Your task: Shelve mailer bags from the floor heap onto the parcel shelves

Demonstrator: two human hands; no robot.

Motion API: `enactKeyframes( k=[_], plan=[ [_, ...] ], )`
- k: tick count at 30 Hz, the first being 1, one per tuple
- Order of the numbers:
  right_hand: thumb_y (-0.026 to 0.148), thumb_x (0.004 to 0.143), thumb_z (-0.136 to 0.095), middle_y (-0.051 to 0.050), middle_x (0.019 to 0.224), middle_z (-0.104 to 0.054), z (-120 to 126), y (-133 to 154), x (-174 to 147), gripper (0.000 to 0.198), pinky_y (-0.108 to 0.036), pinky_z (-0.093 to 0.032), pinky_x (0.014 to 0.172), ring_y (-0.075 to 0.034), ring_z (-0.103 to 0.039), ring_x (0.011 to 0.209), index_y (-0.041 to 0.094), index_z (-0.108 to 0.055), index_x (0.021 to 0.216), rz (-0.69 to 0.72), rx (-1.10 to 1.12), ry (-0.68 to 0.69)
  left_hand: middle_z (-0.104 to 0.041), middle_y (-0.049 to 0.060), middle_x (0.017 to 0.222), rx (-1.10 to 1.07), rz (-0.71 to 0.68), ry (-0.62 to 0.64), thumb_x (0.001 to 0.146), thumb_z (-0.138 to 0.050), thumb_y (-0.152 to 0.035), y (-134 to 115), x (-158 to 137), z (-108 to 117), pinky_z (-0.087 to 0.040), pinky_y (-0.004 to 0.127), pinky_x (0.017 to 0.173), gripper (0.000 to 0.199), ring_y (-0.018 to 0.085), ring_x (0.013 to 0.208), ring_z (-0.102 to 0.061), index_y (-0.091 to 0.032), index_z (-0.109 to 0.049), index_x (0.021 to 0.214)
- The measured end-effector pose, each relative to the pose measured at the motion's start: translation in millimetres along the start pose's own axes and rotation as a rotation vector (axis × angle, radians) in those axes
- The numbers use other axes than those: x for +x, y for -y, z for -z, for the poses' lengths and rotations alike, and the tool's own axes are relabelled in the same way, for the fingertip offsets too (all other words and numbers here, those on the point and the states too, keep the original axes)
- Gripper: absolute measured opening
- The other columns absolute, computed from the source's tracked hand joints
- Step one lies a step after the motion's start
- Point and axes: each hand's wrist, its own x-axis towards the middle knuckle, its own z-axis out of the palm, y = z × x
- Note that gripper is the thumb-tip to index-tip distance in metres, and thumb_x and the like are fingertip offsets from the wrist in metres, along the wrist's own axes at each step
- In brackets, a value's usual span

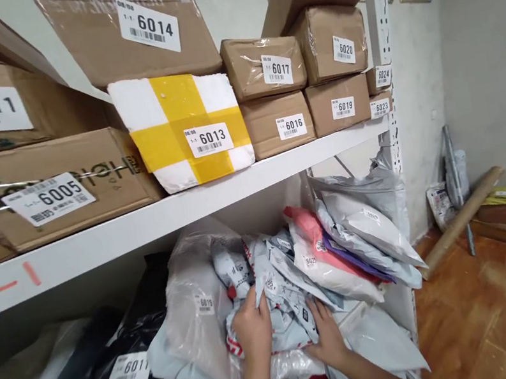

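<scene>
My left hand (253,326) is closed, its thumb and fingers pinching the upper edge of a light grey plastic mailer bag (282,323) with red and black print. My right hand (326,335) lies against the right side of the same bag, fingers stretched out and apart. Behind the left hand stands another crumpled grey mailer (232,264). A large translucent parcel (189,303) with a number label bulges to the left. Right of the hands lean a white and pink parcel labelled 6025 (316,263) and a white pouch (367,216). The underside of the pinched bag is hidden.
Above the hands runs a white shelf beam (180,218), carrying labelled cardboard boxes and a white box with yellow tape (184,123). Black bags (112,362) fill the lower left. A perforated shelf post (378,7) stands right; beyond it, a cardboard tube (464,219) leans above the floor.
</scene>
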Motion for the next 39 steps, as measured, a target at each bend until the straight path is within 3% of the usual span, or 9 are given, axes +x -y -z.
enactKeyframes(
  k=[4,9,13,16,19,23,27,34,39],
  plan=[
    [0.042,0.057,-0.078,-0.020,0.153,-0.033,1.6,6.1,20.6,0.112,-0.049,-0.025,0.118,-0.038,-0.031,0.141,0.012,-0.027,0.152,0.015,0.049,0.130,-0.069,0.009,0.075,0.067,0.056,-0.003,0.092,-0.054,-0.031,-24.2,5.1,19.6,-0.043,0.031,0.062,0.027,0.024,0.069,-0.063,-0.019,-0.074,0.107],
    [0.047,0.061,-0.080,-0.019,0.150,-0.038,15.9,-5.9,10.5,0.106,-0.049,-0.031,0.115,-0.037,-0.035,0.139,0.014,-0.033,0.150,0.064,0.037,0.165,-0.057,0.013,0.099,0.058,-0.133,-0.370,0.090,-0.054,-0.022,-72.6,18.8,29.3,-0.047,0.041,0.089,0.037,0.028,0.097,-0.057,-0.015,-0.065,0.124],
    [0.037,0.094,-0.049,-0.010,0.105,-0.066,36.9,-18.4,6.4,0.027,-0.040,-0.050,0.090,-0.025,-0.062,0.100,0.021,-0.063,0.111,0.165,0.145,-0.300,-0.056,0.017,0.127,0.014,-0.155,0.037,0.086,-0.039,-0.001,-98.4,52.1,-22.3,-0.043,0.029,0.102,0.051,0.021,0.120,-0.054,-0.012,-0.059,0.132],
    [0.033,0.090,-0.058,-0.011,0.100,-0.063,55.4,-26.3,23.3,0.023,-0.043,-0.050,0.086,-0.027,-0.058,0.096,0.020,-0.061,0.109,0.171,-0.063,-0.663,-0.055,0.024,0.131,0.225,0.014,0.206,0.087,-0.040,-0.003,-97.7,80.3,-73.9,-0.042,0.037,0.102,0.052,0.028,0.122,-0.055,-0.011,-0.054,0.136],
    [0.033,0.083,-0.066,-0.014,0.109,-0.060,70.4,-37.3,49.2,0.043,-0.047,-0.047,0.084,-0.030,-0.053,0.096,0.018,-0.056,0.122,0.234,-0.286,-0.631,-0.060,0.027,0.123,0.290,0.088,0.238,0.091,-0.040,-0.012,-89.2,99.9,-111.1,-0.042,0.044,0.097,0.043,0.034,0.116,-0.058,-0.009,-0.056,0.131],
    [0.037,0.081,-0.062,-0.011,0.095,-0.060,88.7,-54.5,74.0,0.035,-0.041,-0.045,0.073,-0.028,-0.052,0.085,0.019,-0.061,0.110,0.355,-0.302,-0.544,-0.070,0.024,0.099,0.309,0.226,0.304,0.090,-0.051,-0.031,-81.9,115.7,-131.9,-0.047,0.039,0.078,0.041,0.035,0.098,-0.066,-0.004,-0.057,0.120],
    [0.026,0.080,-0.058,-0.006,0.090,-0.060,107.9,-57.3,80.6,0.021,-0.034,-0.045,0.074,-0.023,-0.056,0.084,0.020,-0.061,0.100,0.289,0.111,-0.608,-0.072,0.013,0.087,0.279,0.280,0.275,0.093,-0.044,-0.030,-83.0,92.2,-128.0,-0.044,0.031,0.068,0.031,0.027,0.082,-0.068,-0.014,-0.058,0.116],
    [0.020,0.077,-0.060,0.001,0.074,-0.055,116.9,-57.3,73.1,0.010,-0.027,-0.041,0.059,-0.015,-0.048,0.062,0.020,-0.060,0.088,0.186,0.431,-0.587,-0.064,0.014,0.106,0.360,0.202,-0.090,0.095,-0.042,-0.028,-95.4,-24.9,-111.2,-0.042,0.039,0.097,0.028,0.030,0.111,-0.054,-0.015,-0.064,0.108],
    [0.023,0.084,-0.059,-0.003,0.083,-0.059,115.3,-67.4,54.7,0.011,-0.030,-0.048,0.065,-0.018,-0.056,0.071,0.020,-0.060,0.094,0.290,0.333,-0.481,-0.034,0.025,0.145,0.521,0.290,-0.169,0.091,-0.048,-0.028,-108.5,5.7,-107.6,-0.039,0.045,0.102,0.046,0.040,0.132,-0.037,-0.007,-0.049,0.132]
  ],
)
